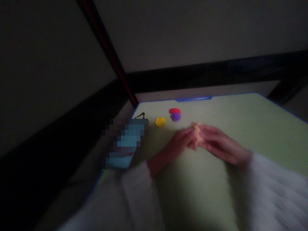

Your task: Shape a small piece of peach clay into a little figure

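Both my hands meet above the middle of the table, pinching one lump of peach-coloured modelling clay (pixel 198 134) between them. My left hand (pixel 184 138) grips it from the left with bent fingers. From the right, my right hand (pixel 218 141) has its fingers closed on the same lump. The clay looks uneven and stretched, and part of it is hidden by the fingers. Beyond my hands lie a yellow clay lump (pixel 160 121), a purple clay lump (pixel 176 116) and a flattened red clay piece (pixel 175 111). The purple lump appears to touch the red one.
The pale table (pixel 240 118) has a blue edge and a blue strip (pixel 194 98) at its far side. At the left edge stands a blurred-out, bluish screen-like object (pixel 130 138), with a thin dark item (pixel 141 115) behind it. A wall rises behind the table.
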The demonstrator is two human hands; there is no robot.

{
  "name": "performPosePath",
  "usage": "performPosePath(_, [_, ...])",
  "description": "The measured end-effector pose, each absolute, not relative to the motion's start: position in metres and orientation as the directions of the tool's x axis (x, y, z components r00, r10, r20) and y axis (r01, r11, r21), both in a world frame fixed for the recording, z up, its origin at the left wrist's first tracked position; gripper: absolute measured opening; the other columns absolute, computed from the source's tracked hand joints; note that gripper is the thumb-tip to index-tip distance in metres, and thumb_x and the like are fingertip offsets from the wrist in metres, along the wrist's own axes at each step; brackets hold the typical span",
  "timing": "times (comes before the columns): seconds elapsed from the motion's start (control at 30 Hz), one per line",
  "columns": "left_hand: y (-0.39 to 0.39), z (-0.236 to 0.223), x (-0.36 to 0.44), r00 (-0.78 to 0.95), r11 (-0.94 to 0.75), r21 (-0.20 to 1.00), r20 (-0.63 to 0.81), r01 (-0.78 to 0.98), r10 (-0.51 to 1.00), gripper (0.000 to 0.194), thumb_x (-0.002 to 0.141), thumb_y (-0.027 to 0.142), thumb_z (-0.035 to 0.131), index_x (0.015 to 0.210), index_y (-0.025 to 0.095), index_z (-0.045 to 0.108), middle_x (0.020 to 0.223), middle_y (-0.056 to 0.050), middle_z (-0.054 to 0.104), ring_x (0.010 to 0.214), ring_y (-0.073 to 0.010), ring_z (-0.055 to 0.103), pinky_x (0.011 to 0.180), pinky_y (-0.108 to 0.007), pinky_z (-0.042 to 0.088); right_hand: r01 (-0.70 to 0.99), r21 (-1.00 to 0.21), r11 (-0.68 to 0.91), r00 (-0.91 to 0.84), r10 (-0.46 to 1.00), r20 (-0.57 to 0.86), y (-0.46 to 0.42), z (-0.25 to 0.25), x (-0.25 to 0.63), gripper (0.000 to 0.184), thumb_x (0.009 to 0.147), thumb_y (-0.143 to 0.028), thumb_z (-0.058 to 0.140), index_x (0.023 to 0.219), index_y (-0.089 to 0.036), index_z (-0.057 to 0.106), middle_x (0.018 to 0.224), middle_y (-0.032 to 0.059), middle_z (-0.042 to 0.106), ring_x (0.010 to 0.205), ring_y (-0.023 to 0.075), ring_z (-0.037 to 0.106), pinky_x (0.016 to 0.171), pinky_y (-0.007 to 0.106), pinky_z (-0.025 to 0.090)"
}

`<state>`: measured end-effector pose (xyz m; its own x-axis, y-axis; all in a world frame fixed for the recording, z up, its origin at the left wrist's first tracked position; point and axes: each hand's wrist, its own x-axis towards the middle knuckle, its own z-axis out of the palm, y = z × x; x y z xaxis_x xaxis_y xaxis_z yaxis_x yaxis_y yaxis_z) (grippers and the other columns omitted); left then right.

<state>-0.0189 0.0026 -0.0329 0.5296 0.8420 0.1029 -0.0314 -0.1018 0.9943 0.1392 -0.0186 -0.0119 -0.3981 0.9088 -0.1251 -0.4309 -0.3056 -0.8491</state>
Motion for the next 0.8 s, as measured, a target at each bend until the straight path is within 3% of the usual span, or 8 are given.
performPosePath(0.13, [0.003,-0.033,-0.018,0.524,-0.105,0.994,0.099,-0.019,0.846,0.041,0.082,0.052,0.043,0.063,0.016,0.046,0.056,0.000,0.050,0.055,-0.0092,0.046,0.056,-0.024,0.038,-0.421,-0.866,-0.271,-0.411,0.908,-0.084,-0.019,-0.012,0.139,0.024,0.069,-0.018,0.072,0.092,-0.023,0.067,0.082,-0.0003,0.072,0.075,0.0129,0.067,0.066,0.021,0.054])
performPosePath(0.33, [0.003,-0.031,-0.018,0.464,-0.034,0.994,0.078,-0.103,0.882,0.039,0.082,0.052,0.040,0.071,0.016,0.049,0.063,-0.001,0.053,0.057,-0.0108,0.050,0.059,-0.027,0.041,-0.453,-0.826,-0.335,-0.383,0.910,-0.159,-0.018,-0.010,0.140,0.020,0.070,-0.019,0.071,0.090,-0.021,0.066,0.086,-0.0011,0.070,0.075,0.0088,0.066,0.071,0.017,0.052])
performPosePath(0.6, [0.000,-0.022,-0.019,0.475,-0.179,0.983,0.181,-0.049,0.861,0.029,0.083,0.034,0.045,0.060,0.016,0.044,0.056,0.002,0.048,0.053,-0.0075,0.043,0.056,-0.023,0.034,-0.442,-0.859,-0.259,-0.363,0.927,-0.092,-0.020,-0.013,0.136,0.015,0.069,-0.017,0.073,0.083,-0.020,0.066,0.081,-0.0019,0.070,0.073,0.0089,0.066,0.069,0.017,0.052])
performPosePath(0.8, [0.000,-0.022,-0.017,0.487,-0.186,0.982,0.180,-0.037,0.855,0.028,0.083,0.035,0.043,0.061,0.017,0.041,0.057,0.003,0.045,0.054,-0.0086,0.044,0.058,-0.024,0.036,-0.444,-0.863,-0.241,-0.343,0.936,-0.085,-0.021,-0.014,0.136,0.016,0.068,-0.015,0.073,0.083,-0.020,0.066,0.079,-0.0020,0.070,0.070,0.0086,0.066,0.067,0.017,0.053])
